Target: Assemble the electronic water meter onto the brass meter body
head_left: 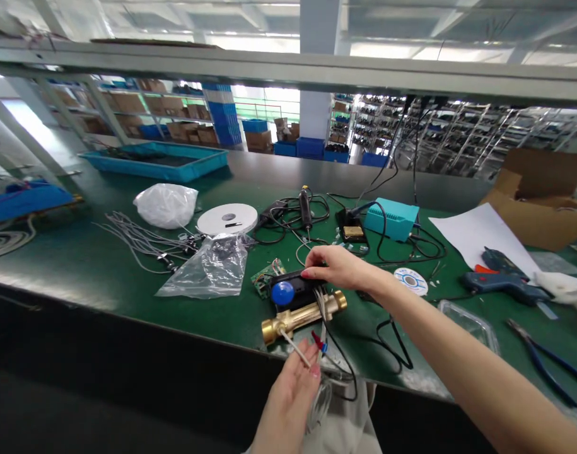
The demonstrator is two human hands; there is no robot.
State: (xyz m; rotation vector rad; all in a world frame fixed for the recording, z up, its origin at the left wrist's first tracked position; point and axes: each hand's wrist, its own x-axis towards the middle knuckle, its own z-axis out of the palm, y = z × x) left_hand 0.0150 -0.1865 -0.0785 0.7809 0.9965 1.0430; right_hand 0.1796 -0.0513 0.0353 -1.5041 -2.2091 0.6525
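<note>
My left hand is palm up below the bench edge, thumb and fingers closed on a light grey cable. That cable runs from a brass pipe fitting, likely a flow meter body, lying at the bench edge. My right hand reaches over it, thumb and fingers gripping the edge of a black plastic housing with a round blue cap. Beside the housing is a green circuit board. Red and blue connectors hang on wires near my left fingers.
Left lie a clear plastic bag, grey cables and a white reel. Behind are a soldering iron and a teal soldering station. A glue gun, pliers and a cardboard box are on the right.
</note>
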